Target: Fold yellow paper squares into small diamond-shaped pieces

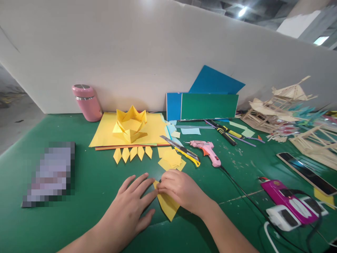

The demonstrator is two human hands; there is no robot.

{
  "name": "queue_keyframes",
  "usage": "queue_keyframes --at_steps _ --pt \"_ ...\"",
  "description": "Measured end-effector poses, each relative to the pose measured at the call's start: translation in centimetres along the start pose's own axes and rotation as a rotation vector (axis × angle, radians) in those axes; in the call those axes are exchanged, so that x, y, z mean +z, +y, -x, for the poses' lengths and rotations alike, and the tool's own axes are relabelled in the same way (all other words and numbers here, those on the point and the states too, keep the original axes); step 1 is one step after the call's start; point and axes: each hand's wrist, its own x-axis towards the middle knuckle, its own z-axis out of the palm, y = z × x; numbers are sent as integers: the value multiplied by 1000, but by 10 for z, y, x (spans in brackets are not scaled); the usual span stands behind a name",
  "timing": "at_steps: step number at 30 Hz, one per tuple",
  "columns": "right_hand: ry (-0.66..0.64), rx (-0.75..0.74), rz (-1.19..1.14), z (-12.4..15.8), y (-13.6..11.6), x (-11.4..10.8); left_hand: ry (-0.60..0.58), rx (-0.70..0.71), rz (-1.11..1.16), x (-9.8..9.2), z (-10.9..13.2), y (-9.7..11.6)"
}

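Observation:
A small yellow paper piece (pixel 168 207) lies on the green table (pixel 86 182) near the front edge. My left hand (pixel 131 205) rests flat beside it, fingers spread, fingertips touching its left edge. My right hand (pixel 179 188) lies on top of the paper with fingers curled, pressing a fold. Behind them sit several folded yellow petals (pixel 133 153) in a row, loose yellow squares (pixel 171 158), and a folded yellow paper crown (pixel 131 124) on yellow sheets (pixel 105 135).
A yellow utility knife (pixel 184 151) and pink glue gun (pixel 207 149) lie behind my right hand, its cord running to a power strip (pixel 286 211). A pink flask (pixel 86 102) stands at the back left, coloured card (pixel 207 105) against the wall, stick models (pixel 284 109) and a phone (pixel 305 172) at right.

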Motion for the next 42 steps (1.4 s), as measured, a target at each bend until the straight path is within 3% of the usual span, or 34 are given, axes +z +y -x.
queue_keyframes --at_steps 15,22,28,33,42 --pt "-30 116 -56 -1 -6 -14 -23 -23 57 -3 -2 -2" --pt "-54 126 -43 6 1 -21 32 4 22 2 -2 -2" --pt "124 106 115 7 10 -15 54 37 -83 -4 -6 1" --pt "238 192 86 5 11 -16 12 174 -194 -14 -12 -1" --pt "77 152 7 0 6 -5 22 232 -202 -11 -10 -4"
